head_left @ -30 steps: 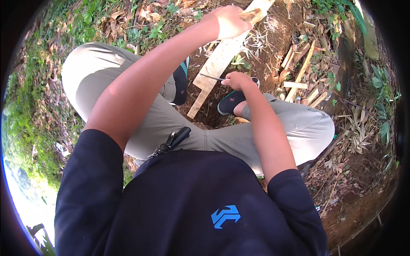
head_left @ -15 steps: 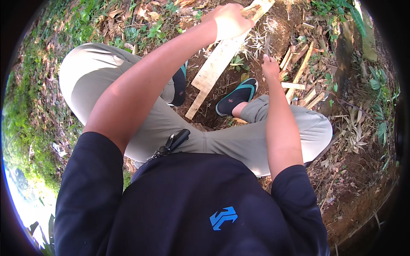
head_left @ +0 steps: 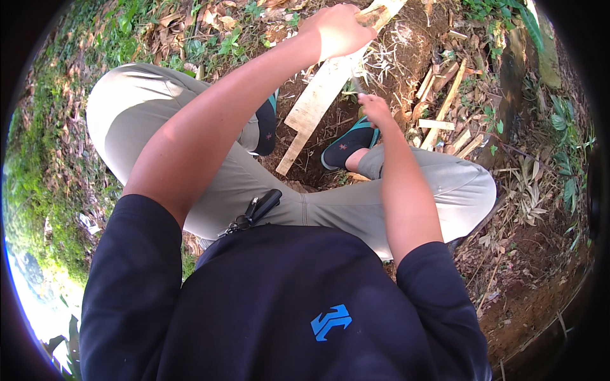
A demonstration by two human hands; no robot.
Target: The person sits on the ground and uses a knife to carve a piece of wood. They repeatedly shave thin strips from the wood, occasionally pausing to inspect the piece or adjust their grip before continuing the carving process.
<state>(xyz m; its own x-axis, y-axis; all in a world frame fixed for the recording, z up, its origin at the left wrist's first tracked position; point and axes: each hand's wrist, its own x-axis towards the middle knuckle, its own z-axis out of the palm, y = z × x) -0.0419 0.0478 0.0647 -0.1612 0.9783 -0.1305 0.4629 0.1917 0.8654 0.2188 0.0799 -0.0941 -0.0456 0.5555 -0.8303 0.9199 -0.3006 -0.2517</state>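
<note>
At the top centre of the frame the left hand (head_left: 335, 28) is curled tight around the upper end of a pale wooden plank (head_left: 316, 105), fingers wrapped over its edge. The plank's long axis runs diagonally, from the upper right of the frame down toward the centre, its lower end resting on bare soil (head_left: 406, 57) between the person's two dark sandals (head_left: 348, 145). The right hand (head_left: 375, 109) sits just right of the plank's middle, fingers drawn together; a thin dark object seems to project from it toward the plank, but what it is, and whether it is gripped, I cannot tell. Split wood pieces (head_left: 445, 120) lie scattered at right.
</note>
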